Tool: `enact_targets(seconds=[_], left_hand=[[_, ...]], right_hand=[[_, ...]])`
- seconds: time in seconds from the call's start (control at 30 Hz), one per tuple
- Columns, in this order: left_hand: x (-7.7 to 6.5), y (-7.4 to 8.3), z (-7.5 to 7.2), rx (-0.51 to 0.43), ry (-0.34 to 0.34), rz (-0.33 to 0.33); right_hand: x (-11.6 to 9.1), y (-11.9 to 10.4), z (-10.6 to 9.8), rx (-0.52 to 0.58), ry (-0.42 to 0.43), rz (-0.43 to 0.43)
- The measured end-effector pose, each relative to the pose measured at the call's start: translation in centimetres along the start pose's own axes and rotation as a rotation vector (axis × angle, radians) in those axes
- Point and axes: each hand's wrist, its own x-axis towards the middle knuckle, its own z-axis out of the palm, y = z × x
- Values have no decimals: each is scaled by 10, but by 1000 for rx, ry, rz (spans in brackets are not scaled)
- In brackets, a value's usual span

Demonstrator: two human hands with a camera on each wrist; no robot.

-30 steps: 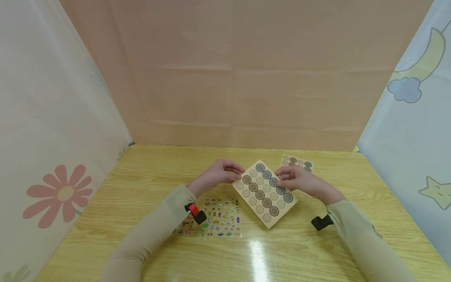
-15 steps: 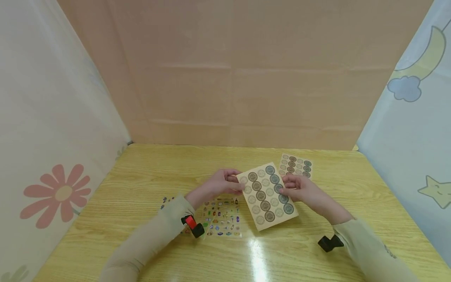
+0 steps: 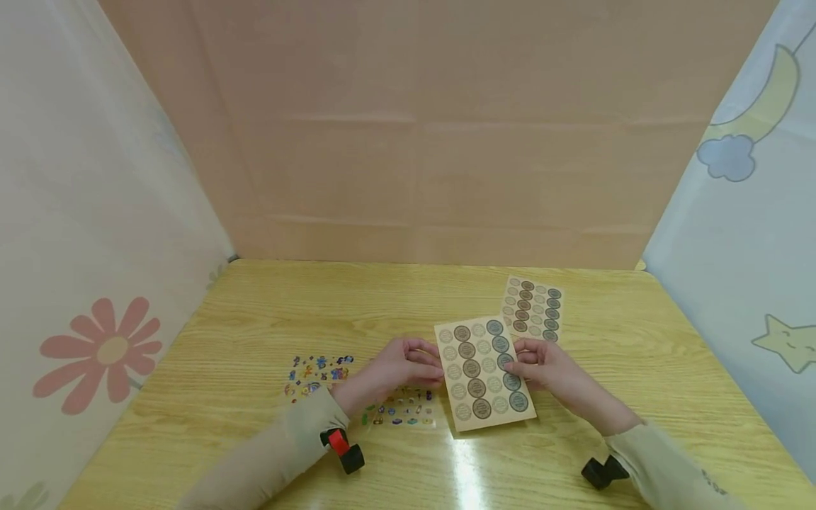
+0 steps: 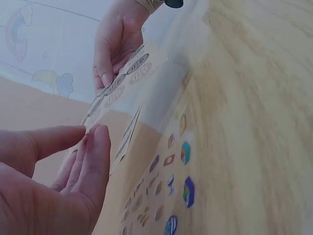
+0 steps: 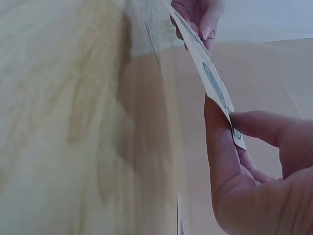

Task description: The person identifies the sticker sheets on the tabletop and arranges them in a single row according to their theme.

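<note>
Left of held sheet (image 3: pixel 486 374): left hand (image 3: pixel 394 370) and left sleeve (image 3: pixel 277 443) covering parts of clear sticker sheets (image 3: pixel 401 411) — smallest motifs looking too tiny to name. On held sheet: coin prints (image 3: pixel 472 368) blurring, wording illegible. At its right edge: right hand (image 3: pixel 551 368) losing some fingers behind it. Beyond it: second coin sheet (image 3: pixel 532 308) partly hiding lower edge behind right hand. Far right of it: wall star (image 3: pixel 790 343) running off head view's edge.

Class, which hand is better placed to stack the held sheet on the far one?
Likely the right hand: it pinches the held sheet nearer the far sheet; the left hand is farther away.
</note>
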Motion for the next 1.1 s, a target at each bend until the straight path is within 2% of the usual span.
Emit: enact_targets(seconds=[0.2, 0.4, 0.73, 0.9, 1.1], left_hand=[[-3, -6, 5, -8, 59, 2], [-6, -11, 7, -17, 73, 3], [-5, -9, 12, 36, 121, -2], [-4, -7, 14, 28, 153, 2], [-3, -8, 16, 11, 192, 15]], right_hand=[[-4, 2, 8, 21, -12, 9], [-7, 4, 9, 14, -22, 4], [-6, 7, 3, -24, 54, 52], [-4, 8, 1, -51, 91, 89], [-3, 8, -2, -54, 87, 104]])
